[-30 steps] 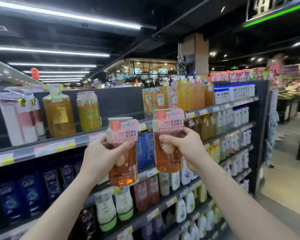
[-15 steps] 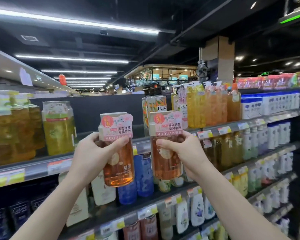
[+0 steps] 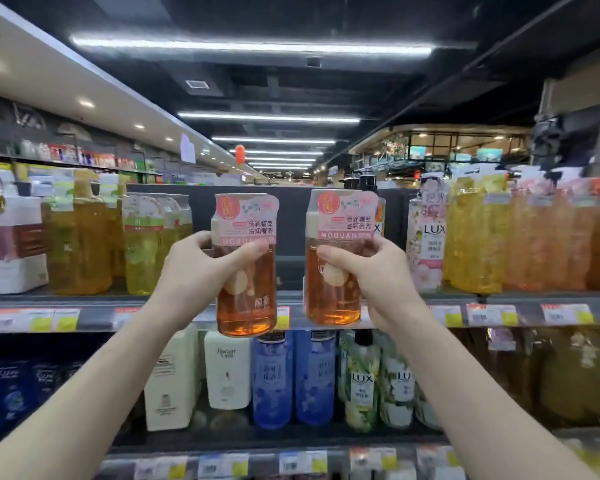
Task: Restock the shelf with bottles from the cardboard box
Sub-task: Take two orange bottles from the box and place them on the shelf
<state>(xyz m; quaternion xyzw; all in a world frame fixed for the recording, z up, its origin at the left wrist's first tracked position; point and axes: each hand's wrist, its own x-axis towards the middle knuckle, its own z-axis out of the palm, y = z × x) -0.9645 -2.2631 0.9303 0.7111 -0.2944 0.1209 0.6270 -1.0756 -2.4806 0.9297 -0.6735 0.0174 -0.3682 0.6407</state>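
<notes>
Left hand point(image 3: 191, 268) gripping an amber bottle point(image 3: 245, 265), right hand point(image 3: 371, 271) another amber bottle point(image 3: 336, 258) labelled "MOQUAN". Right of both, a pink LUX bottle point(image 3: 426, 237).

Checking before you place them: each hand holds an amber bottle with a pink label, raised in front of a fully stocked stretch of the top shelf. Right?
Not quite. The left hand and right hand do each hold an amber bottle with a pink label, but the head view shows an empty gap on the top shelf behind them, not a full stretch.

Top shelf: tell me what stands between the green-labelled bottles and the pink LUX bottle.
Head view: no stock between green-labelled bottles and LUX bottle, only dark back panel, partly hidden by the held bottles.
</notes>
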